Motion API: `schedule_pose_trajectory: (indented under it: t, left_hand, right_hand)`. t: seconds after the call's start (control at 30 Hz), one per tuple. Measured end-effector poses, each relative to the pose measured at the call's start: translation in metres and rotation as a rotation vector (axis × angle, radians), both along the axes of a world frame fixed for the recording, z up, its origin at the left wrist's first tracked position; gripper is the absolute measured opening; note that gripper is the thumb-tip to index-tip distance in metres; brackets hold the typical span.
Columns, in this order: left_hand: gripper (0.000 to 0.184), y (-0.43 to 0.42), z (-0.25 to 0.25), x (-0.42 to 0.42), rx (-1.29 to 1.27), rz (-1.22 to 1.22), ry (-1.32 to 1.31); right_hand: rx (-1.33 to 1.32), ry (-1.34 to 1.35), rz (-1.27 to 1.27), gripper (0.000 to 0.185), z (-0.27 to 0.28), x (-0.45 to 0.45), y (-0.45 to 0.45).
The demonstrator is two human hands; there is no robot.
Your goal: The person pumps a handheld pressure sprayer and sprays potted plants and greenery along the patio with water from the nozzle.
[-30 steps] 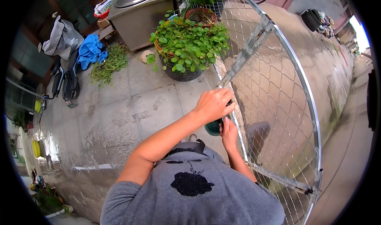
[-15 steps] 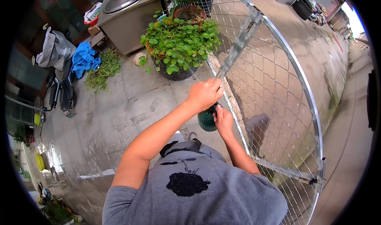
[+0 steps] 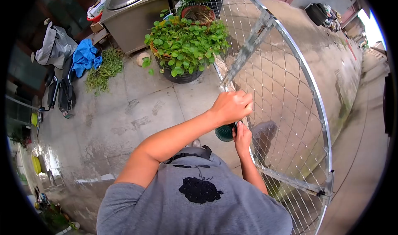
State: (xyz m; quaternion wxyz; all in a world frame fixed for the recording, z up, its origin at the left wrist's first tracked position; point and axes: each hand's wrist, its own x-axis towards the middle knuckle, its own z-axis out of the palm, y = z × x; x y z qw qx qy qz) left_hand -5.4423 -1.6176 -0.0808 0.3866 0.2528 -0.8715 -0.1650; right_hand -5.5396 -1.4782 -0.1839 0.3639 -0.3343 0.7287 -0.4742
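My left hand [image 3: 233, 106] is closed, knuckles up, at the rail of the wire mesh fence [image 3: 282, 81]. What its fingers hold, if anything, is hidden beneath them. Just below it, my right hand [image 3: 243, 135] has its thumb and fingers closed on the dark upper edge of a dark green, ribbed, rounded thing [image 3: 224, 132]. That thing hangs beside the fence, in front of my waist. Its exact kind is unclear, and its top is covered by my hands.
A leafy potted plant [image 3: 186, 46] stands ahead by the fence, with a steel cabinet [image 3: 132, 25] behind it. Left of them lie cut greens [image 3: 105, 71], a blue cloth [image 3: 86, 57] and a scooter [image 3: 64, 90]. Concrete paving [image 3: 120, 119] spreads left.
Both hands have shifted right and slightly down along the fence, the green ribbed thing moving with them. My left hand now covers more of its top. The view has tilted slightly.
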Motion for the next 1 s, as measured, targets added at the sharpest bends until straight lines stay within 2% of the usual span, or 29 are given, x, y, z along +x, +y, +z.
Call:
schedule_pose_trajectory:
  t: [0.17, 0.3, 0.37, 0.47, 0.5, 0.6, 0.77, 0.9, 1.0]
  left_hand:
    - [0.018, 0.003, -0.052, 0.004, 0.055, -0.03, -0.099]
    - [0.019, 0.01, -0.064, 0.006, 0.096, -0.08, -0.118]
    - [0.019, 0.002, -0.062, 0.004, 0.047, -0.111, -0.152]
    - [0.02, -0.006, -0.003, -0.002, -0.025, -0.038, -0.031]
    - [0.02, -0.015, 0.008, -0.002, -0.056, -0.074, -0.129]
    - [0.019, -0.014, -0.006, 0.0, -0.034, -0.008, 0.036]
    - [0.018, 0.01, -0.065, 0.015, 0.092, 0.017, -0.029]
    - [0.015, 0.005, -0.064, 0.014, 0.072, -0.061, -0.16]
    - [0.014, -0.003, -0.019, 0.01, -0.047, -0.026, -0.08]
  right_hand:
    - [0.011, -0.019, -0.007, 0.05, -0.001, 0.001, 0.002]
    - [-0.018, -0.08, -0.016, 0.049, -0.003, 0.007, 0.004]
    - [-0.007, -0.11, -0.012, 0.049, -0.002, 0.007, 0.004]
    - [0.004, -0.132, 0.002, 0.048, -0.015, 0.004, 0.004]
    - [0.016, -0.123, 0.005, 0.048, -0.02, 0.005, 0.005]
    - [0.007, -0.08, 0.036, 0.047, -0.015, -0.004, 0.0]
    - [-0.042, -0.114, 0.027, 0.045, 0.015, 0.011, -0.004]
    - [-0.064, -0.117, 0.022, 0.043, 0.004, 0.013, -0.003]
    - [-0.066, -0.117, 0.05, 0.044, -0.016, 0.01, -0.012]
